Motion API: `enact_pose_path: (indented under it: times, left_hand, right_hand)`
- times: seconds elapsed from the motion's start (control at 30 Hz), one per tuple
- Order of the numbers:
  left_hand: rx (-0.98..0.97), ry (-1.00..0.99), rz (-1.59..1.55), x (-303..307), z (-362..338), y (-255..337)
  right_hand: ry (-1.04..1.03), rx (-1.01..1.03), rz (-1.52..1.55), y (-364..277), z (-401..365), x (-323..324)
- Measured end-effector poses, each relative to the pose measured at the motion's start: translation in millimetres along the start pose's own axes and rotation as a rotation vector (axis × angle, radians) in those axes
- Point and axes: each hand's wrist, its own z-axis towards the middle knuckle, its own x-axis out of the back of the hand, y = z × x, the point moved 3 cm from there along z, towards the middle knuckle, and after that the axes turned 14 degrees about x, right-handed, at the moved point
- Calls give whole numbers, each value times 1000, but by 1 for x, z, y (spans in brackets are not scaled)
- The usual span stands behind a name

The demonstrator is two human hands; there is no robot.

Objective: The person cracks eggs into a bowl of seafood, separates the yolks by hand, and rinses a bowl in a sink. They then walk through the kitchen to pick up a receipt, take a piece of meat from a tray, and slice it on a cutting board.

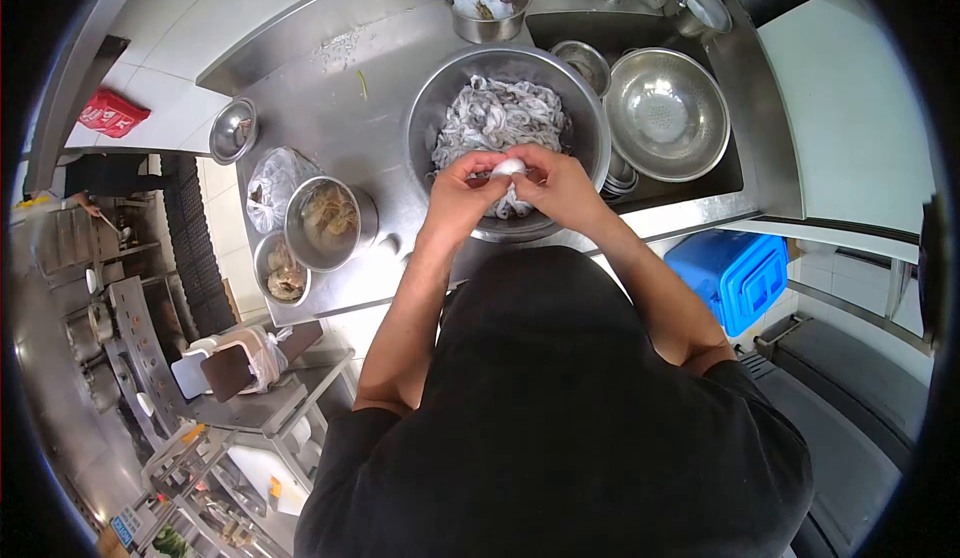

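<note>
Between my hands is a small octopus (509, 168), its smooth white head pinched by the fingers and its arms hanging below. My left hand (463, 193) closes on its left side, thumb and fingertips together. On the opposite side, my right hand (556, 190) grips it the same way. Both hands are over the near part of a large steel bowl (421, 108). A heap of grey-white octopuses (500, 113) fills much of that bowl.
Right of the bowl, a perforated steel colander (668, 108) sits in the sink (735, 173). A steel pot (362, 220), plastic bag (280, 186) and smaller bowl (285, 283) stand left. A blue lidded bin (735, 273) is below right. Another person's hand (88, 204) shows far left.
</note>
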Motion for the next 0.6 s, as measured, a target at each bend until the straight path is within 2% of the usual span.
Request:
enact_pose_path:
  times: [0.6]
  left_hand:
    - [-82, 257, 142, -19, -2, 5]
  right_hand:
    - [145, 45, -52, -3, -6, -5]
